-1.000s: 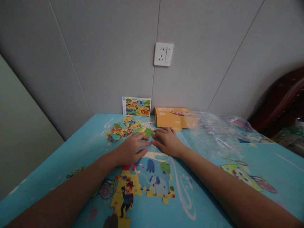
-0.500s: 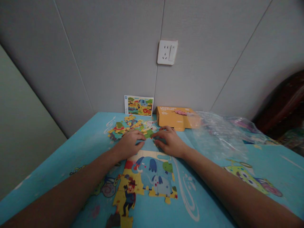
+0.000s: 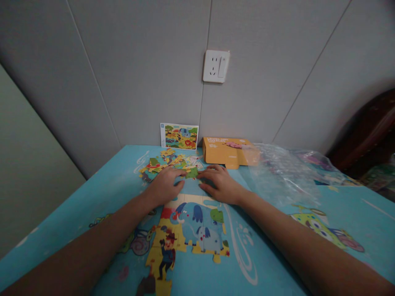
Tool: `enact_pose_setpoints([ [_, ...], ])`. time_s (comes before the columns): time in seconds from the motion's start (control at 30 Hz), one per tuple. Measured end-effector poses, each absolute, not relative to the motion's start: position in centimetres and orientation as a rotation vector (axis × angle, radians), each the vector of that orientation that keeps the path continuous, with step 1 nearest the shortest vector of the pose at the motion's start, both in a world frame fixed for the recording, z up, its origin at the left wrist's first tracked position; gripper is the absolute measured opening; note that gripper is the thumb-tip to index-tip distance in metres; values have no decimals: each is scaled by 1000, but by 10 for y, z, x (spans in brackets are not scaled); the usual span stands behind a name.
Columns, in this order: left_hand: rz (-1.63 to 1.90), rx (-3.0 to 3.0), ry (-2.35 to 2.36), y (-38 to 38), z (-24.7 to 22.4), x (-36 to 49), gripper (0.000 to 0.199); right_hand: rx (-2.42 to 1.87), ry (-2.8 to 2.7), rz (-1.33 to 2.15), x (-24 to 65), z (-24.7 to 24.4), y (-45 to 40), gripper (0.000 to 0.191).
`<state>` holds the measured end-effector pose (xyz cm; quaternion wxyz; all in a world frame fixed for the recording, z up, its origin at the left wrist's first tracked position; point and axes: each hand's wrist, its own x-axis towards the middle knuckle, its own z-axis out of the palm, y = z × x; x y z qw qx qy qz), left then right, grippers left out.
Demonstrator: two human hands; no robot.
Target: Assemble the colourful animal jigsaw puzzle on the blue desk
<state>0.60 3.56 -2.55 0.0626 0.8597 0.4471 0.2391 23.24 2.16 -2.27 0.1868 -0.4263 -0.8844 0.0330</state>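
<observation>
My left hand (image 3: 168, 184) rests at the right front of the loose puzzle pieces (image 3: 156, 164), its fingers apart and pointing right. Facing it, my right hand (image 3: 218, 181) has its fingers spread, their tips beside a green puzzle piece (image 3: 191, 172). That piece lies between the two hands, and neither grips it. Nearer to me is a joined part of the puzzle (image 3: 200, 230), showing two elephants and a figure in a hat. Its upper edge is just below my hands.
A picture card (image 3: 179, 136) leans on the wall. Right of it lies an orange box (image 3: 226, 154), partly under clear plastic wrapping (image 3: 284, 172). The blue tablecloth (image 3: 77, 209) has cartoon prints. A white socket (image 3: 216, 66) is on the wall.
My left hand has shifted slightly left, away from the green piece, which now shows more fully. My right hand has hardly moved. The whole view has shifted a little.
</observation>
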Motion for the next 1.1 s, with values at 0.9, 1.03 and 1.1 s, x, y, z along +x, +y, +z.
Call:
enact_pose_setpoints([
  [0.9,681,2682,1194,33,-22,3,33,-1103,-2509,131,227,-18,11,27],
  [1.03,686,2646,1194,33,-22,3,33,-1044,-2499,191,228,-13,9,27],
  [1.1,692,2608,1177,33,-22,3,33,-1016,-2493,224,229,-11,7,24],
])
